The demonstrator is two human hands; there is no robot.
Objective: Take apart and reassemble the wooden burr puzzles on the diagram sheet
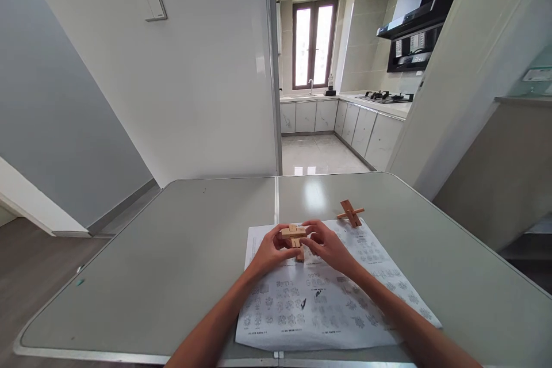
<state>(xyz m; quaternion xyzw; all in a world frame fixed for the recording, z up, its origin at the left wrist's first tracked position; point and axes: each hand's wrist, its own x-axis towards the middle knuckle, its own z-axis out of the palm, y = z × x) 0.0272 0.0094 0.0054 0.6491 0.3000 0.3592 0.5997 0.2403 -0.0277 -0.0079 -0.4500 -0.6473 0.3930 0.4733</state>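
Observation:
Several light wooden interlocking puzzle blocks [294, 232] are joined in a small stack over the paper, held between my two hands. My left hand [272, 250] grips the stack's left side, thumb toward the lower blocks and fingers behind the top one. From the right, my right hand [328, 246] closes its fingers and thumb on the same blocks. A darker reddish end of wood shows at the bottom of the stack. The fingers hide part of the blocks. Beneath lies a white paper sheet [297, 322] printed with rows of small line diagrams.
Crossed reddish-brown wooden pieces [351, 214] rest at the sheet's far right corner. The grey table [172, 276] has a seam down its middle and a metal rim. A small green bit [80, 282] lies near its left edge. Behind are a wall and a kitchen doorway.

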